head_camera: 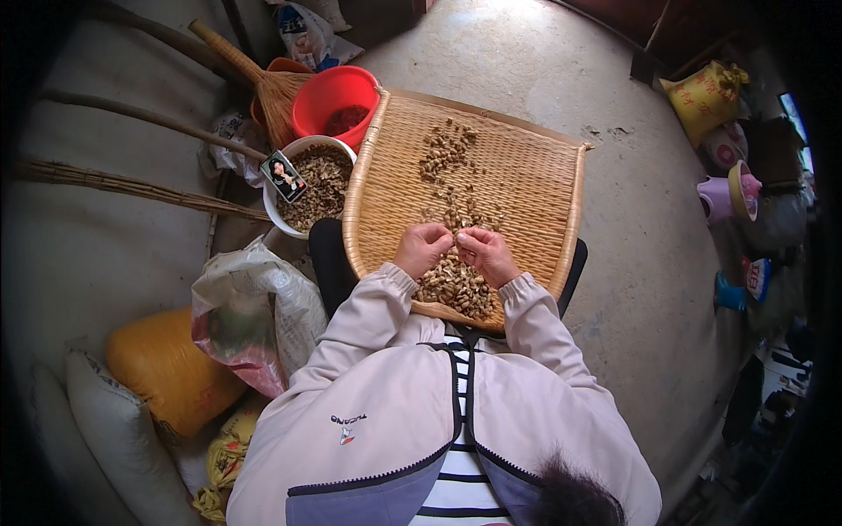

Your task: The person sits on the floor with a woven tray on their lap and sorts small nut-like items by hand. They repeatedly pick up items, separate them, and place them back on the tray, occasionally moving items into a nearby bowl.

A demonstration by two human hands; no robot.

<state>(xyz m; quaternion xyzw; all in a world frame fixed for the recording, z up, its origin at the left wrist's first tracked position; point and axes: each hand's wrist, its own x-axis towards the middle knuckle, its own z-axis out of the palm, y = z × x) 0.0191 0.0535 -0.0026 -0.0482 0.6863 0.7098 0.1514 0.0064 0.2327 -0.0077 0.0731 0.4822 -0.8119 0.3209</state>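
A woven winnowing basket (pixel 526 191) lies across my lap. A heap of peanuts in their shells (pixel 460 289) fills its near end, and a smaller scatter of peanuts or shells (pixel 447 154) lies farther up. My left hand (pixel 424 248) and my right hand (pixel 485 253) meet just above the heap, thumbs and forefingers pinched close together. A small brownish piece, seemingly a peanut, shows between the fingertips; which hand grips it is too small to tell.
Left of the basket stand a white bucket (pixel 268 205) of shells with a phone (pixel 284 176) on its rim, a red basin (pixel 309 98) and a straw broom (pixel 276 98). An open woven sack (pixel 296 315) and filled sacks (pixel 171 368) lie at lower left. Yellow bags (pixel 704 98) stand right.
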